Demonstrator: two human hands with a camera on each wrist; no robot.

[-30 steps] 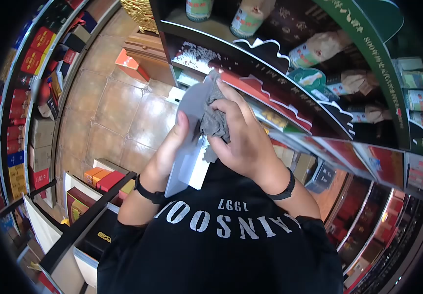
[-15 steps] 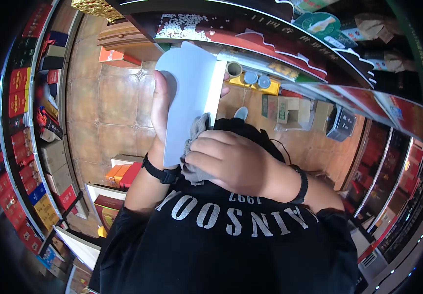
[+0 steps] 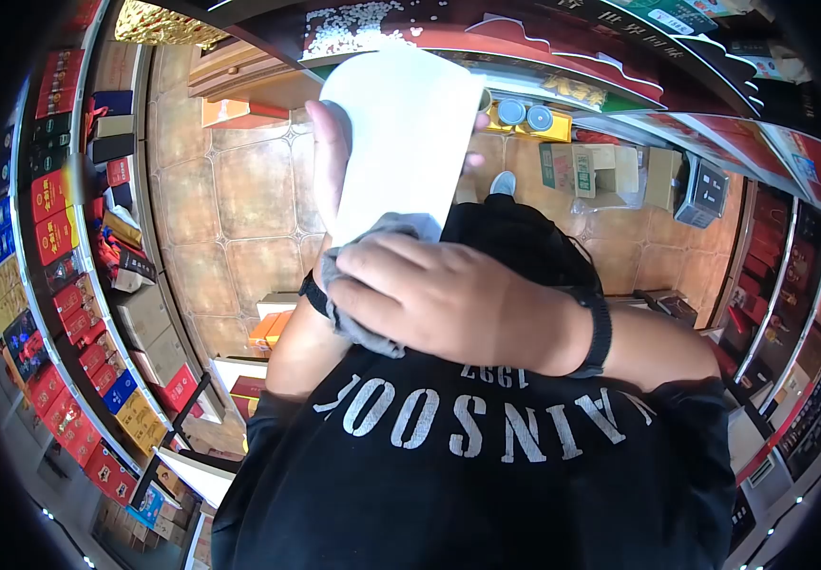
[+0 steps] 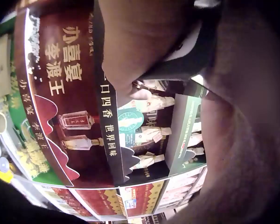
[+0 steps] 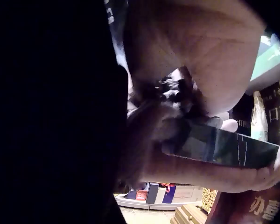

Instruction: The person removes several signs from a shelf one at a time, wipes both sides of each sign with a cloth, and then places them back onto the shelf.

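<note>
In the head view a pale, flat panel with a rounded far end (image 3: 401,133) glares white in the light. My left hand (image 3: 331,152) grips it from beneath, with the thumb along its left edge and fingertips showing past the right edge. Its palm is hidden behind the panel. My right hand (image 3: 420,290) holds a bunched grey cloth (image 3: 358,332) against the panel's near end, its fingers bent over the fabric. The right wrist view shows the panel edge-on as a dark strip (image 5: 214,147), with the left hand along its underside.
A display shelf (image 3: 525,38) with scattered white bits (image 3: 353,28) stands just beyond the panel. Blue-grey lidded cans (image 3: 539,119) and open cardboard boxes (image 3: 610,176) are to the right. Shelves of boxed goods (image 3: 73,313) line the left. Tiled floor (image 3: 249,195) lies below.
The right hand has brought the cloth from the panel's far part down to its near end, then leftward. The panel has turned so its broad face shows, and the view has shifted.
</note>
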